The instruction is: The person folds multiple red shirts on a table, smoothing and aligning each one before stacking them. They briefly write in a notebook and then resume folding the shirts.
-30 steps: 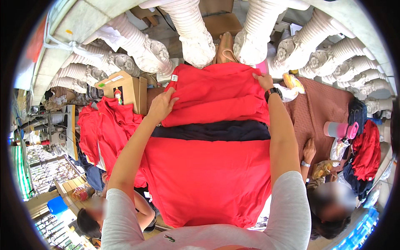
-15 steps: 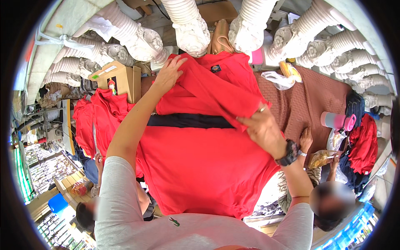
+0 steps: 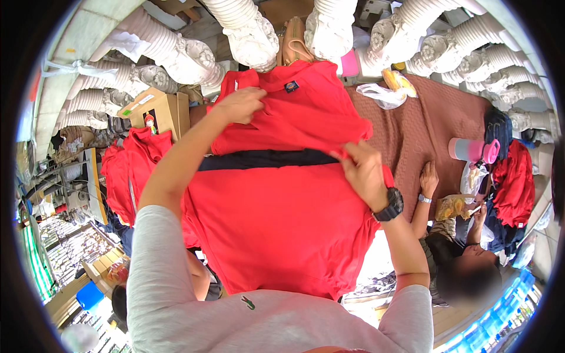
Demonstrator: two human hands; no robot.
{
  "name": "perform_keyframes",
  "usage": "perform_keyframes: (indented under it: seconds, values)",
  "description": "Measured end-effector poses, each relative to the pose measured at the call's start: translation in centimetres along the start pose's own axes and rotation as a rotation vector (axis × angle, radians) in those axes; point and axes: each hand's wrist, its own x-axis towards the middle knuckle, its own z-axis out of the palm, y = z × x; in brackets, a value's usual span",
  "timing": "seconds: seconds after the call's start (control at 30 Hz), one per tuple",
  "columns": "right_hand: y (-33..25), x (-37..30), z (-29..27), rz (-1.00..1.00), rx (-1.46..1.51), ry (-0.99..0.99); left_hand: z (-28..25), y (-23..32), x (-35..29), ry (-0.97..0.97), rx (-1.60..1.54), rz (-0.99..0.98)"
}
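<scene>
Across the middle of a brown, textured tablecloth [image 3: 438, 117] lies one soft red cloth garment with a small dark label [image 3: 294, 103], its near edge bordering one flat, dark navy strip of fabric [image 3: 268, 159]; nearer the person, one broad, smooth sheet of red cloth [image 3: 276, 229] hangs down toward the wearer's body, and whether these parts are joined cannot be told. The person's left hand [image 3: 242, 106] is palm down on the left part of the garment, its fingers stretched and close together; whether they grip any cloth is hidden. The right hand [image 3: 364, 170], with a black watch on its wrist [image 3: 389, 205], is half curled, its fingertips touching the garment's near edge at the right; blur leaves it unclear whether they pinch it. To the left sit one tan cardboard box [image 3: 159, 112] and one rumpled red garment heap [image 3: 120, 176]. On the right are one grey-and-pink bottle [image 3: 471, 150], two clear plastic bags with yellow contents, one farther off [image 3: 394, 88] and one nearer [image 3: 452, 207], and one crumpled red cloth bundle [image 3: 513, 182]. A co-worker's single hand [image 3: 429, 179] rests on the tablecloth. At least eight white, ribbed balusters [image 3: 250, 35] ring the far side.
</scene>
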Motion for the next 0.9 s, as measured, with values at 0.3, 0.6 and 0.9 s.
perform_keyframes:
  seconds: [0.3,0.6,0.9]
  values:
    - [-1.9,3.3,-6.1,0.025,0.454,0.515,-17.3,10.3,-15.6,0.125,0.08,-0.31]
    - [-4.4,-2.8,-12.8,0.108,0.914,0.228,-20.0,23.3,-26.6,0.459,-0.423,-0.674]
    - [-5.0,-7.7,-14.1,0.165,0.843,0.038,-17.5,28.6,-28.9,0.675,-0.27,-0.775]
